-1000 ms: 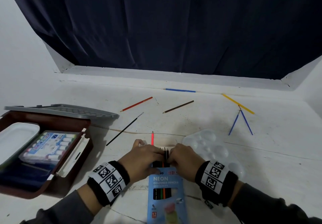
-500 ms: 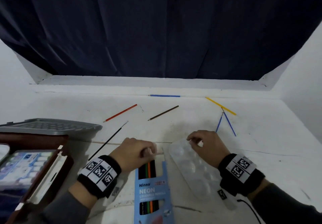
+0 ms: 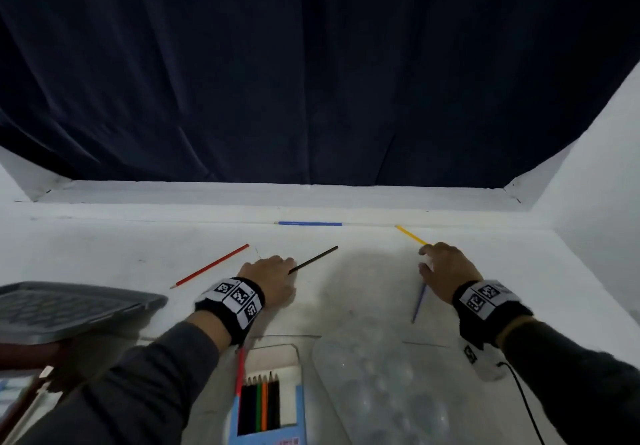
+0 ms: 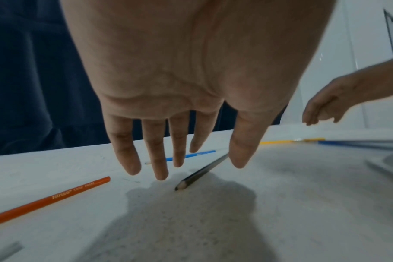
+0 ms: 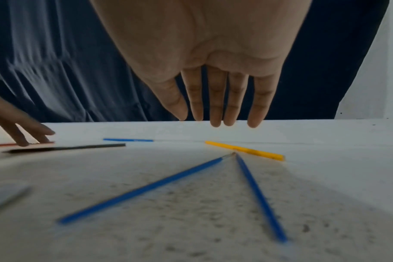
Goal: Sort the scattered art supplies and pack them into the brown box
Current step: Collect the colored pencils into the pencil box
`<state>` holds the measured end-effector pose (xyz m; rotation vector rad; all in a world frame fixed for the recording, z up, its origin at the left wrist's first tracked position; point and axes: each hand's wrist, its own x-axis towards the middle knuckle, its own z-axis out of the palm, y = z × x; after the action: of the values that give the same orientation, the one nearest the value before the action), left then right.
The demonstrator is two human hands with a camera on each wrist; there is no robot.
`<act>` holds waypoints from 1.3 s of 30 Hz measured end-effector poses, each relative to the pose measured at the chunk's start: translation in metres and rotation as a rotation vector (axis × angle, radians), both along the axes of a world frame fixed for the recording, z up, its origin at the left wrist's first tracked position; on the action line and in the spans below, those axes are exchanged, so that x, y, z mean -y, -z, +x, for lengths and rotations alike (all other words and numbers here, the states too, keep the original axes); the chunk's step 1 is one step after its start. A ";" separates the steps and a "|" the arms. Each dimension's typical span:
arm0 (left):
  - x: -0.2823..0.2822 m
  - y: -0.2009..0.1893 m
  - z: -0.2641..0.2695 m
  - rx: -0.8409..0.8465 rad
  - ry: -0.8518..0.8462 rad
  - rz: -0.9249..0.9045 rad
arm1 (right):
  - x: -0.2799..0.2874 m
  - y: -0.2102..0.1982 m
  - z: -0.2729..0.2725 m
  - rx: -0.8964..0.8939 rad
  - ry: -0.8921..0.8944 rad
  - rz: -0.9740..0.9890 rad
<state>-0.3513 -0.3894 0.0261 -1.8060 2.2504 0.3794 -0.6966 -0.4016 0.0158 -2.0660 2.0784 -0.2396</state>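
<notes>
My left hand [image 3: 273,271] [image 4: 191,164] hovers with straight, spread fingers over the near end of a dark pencil [image 3: 315,259] [image 4: 202,172] and holds nothing. My right hand [image 3: 436,257] [image 5: 202,120] is open too, fingers pointing down above a yellow pencil [image 3: 410,235] [image 5: 244,150] and two blue brushes [image 3: 419,302] [image 5: 141,189]. A red-orange pencil [image 3: 211,266] [image 4: 49,198] lies left of the left hand. A blue pencil [image 3: 310,223] [image 5: 128,140] lies at the back. The brown box [image 3: 31,354] shows at the lower left edge.
An open blue pencil carton [image 3: 266,406] with several pencils lies near me, a loose red pencil against its left side. A clear paint palette [image 3: 381,392] lies right of it. The grey lid [image 3: 69,306] stands over the brown box. A dark curtain hangs behind the table.
Both hands left the pencil carton and reached forward: the left to the dark pencil, the right past the palette to the yellow pencil and blue brushes.
</notes>
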 end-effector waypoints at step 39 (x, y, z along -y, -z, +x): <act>-0.164 -0.069 0.069 -1.332 -0.385 -0.424 | -0.107 -0.008 0.152 0.446 -0.225 -0.008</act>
<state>-0.2825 -0.2256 0.0946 -2.6918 2.7994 1.7123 -0.5447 -0.2944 0.0242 -2.0010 1.5746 -0.6091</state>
